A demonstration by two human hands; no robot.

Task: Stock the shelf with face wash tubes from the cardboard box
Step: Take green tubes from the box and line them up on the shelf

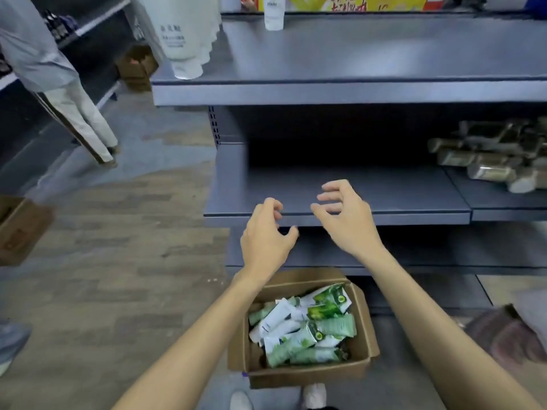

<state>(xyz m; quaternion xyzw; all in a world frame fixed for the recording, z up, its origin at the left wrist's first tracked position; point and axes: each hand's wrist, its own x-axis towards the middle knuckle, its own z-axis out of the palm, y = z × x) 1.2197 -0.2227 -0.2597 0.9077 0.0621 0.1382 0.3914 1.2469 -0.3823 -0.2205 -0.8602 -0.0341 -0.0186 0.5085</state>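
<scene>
A cardboard box [359, 368] stands on the floor below me, holding several green and white face wash tubes [305, 329]. My left hand [265, 235] and my right hand [346, 217] hover above the box, in front of the edge of the grey middle shelf [384, 190]. Both hands are empty, with fingers curled and spread. A large white tube [186, 37] stands cap down at the left end of the upper shelf [355, 54], and a smaller white tube [273, 13] stands further back on it.
Dark wrapped packages [488, 155] are piled on the middle shelf at the right. Another person [59, 84] stands in the aisle at left. More cardboard boxes sit at the left edge [20, 229] and further back [136, 66]. My shoes [313, 395] show below the box.
</scene>
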